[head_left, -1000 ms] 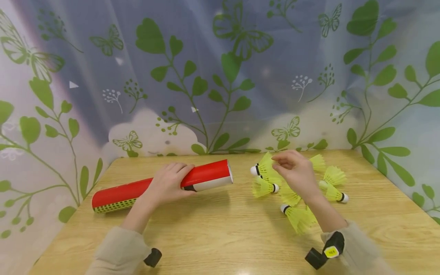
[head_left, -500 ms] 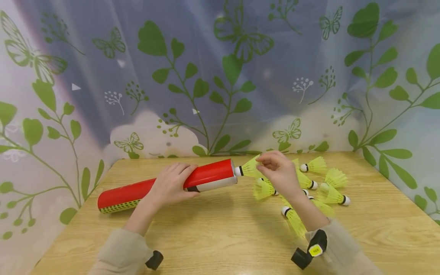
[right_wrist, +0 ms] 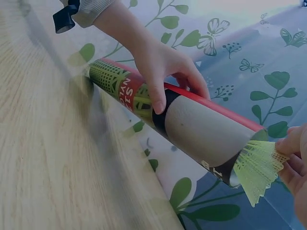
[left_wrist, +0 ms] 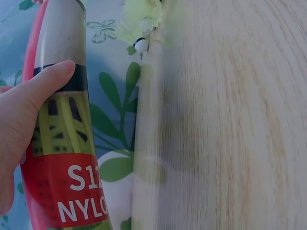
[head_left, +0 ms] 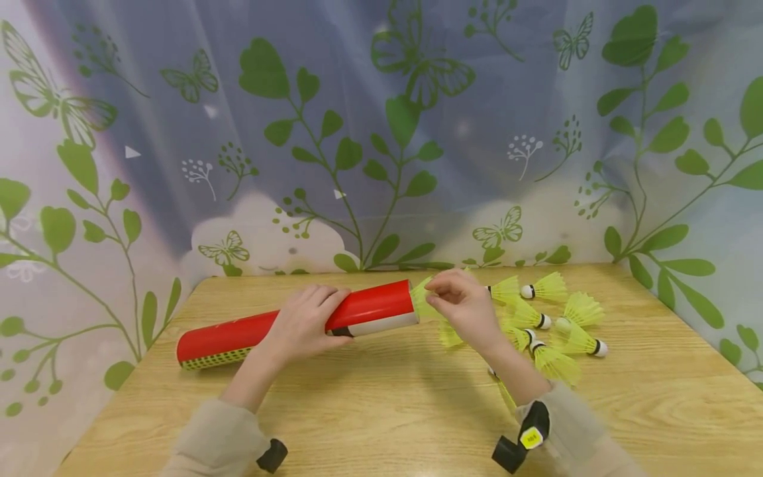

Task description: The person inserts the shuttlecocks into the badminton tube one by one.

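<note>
Red/white tube (head_left: 381,303), near-horiz. in L hand (head_left: 305,319), 1 yellow shuttlecock (right_wrist: 256,167) partway inside, pinched by R hand (head_left: 467,310)

"What's behind the table (head_left: 381,411)?"

"A printed curtain (head_left: 334,40), softly creased, blue-grey at twelve o'clock, paler at nine and three."

"Printed with what?"

"Green leaves (head_left: 262,65), butterflies (head_left: 411,58) at twelve and near ten, white clouds (head_left: 250,215) low down."

"And the table?"

"Pale grained wood, spread across six o'clock."
</note>
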The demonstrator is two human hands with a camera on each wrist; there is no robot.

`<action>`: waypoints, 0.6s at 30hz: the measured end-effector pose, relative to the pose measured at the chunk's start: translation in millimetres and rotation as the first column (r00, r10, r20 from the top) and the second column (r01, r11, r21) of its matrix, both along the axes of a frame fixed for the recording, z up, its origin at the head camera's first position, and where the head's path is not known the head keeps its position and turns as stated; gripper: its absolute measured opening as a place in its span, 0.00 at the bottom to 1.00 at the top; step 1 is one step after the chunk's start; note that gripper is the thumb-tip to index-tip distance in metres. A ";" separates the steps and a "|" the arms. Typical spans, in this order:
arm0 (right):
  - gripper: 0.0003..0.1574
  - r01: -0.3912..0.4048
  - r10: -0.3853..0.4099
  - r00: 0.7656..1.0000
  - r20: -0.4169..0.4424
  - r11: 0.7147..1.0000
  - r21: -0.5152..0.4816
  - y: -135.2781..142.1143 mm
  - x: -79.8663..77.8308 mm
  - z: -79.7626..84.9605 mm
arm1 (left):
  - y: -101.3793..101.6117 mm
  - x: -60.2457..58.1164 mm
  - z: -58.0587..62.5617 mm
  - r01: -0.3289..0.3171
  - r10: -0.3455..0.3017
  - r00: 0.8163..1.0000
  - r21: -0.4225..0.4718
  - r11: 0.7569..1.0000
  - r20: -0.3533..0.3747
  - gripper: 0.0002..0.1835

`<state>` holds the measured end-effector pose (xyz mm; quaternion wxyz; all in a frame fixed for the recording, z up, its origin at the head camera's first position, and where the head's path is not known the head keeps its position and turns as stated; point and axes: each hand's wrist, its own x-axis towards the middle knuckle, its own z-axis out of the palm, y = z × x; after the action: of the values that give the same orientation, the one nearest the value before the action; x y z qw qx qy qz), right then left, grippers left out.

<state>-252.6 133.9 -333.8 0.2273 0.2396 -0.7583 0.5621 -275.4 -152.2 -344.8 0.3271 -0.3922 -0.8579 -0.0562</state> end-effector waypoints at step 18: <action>0.15 -0.071 0.091 0.982 0.167 0.990 -0.125 -13.0 5.3 -8.7 | 5.3 -0.6 -3.5 -0.002 0.002 1.000 -0.022 1.000 -0.018 0.38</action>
<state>-247.3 120.9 -342.4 0.1515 0.2068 -0.7300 0.6335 -276.0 -146.9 -348.3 0.3308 -0.3955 -0.8557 -0.0430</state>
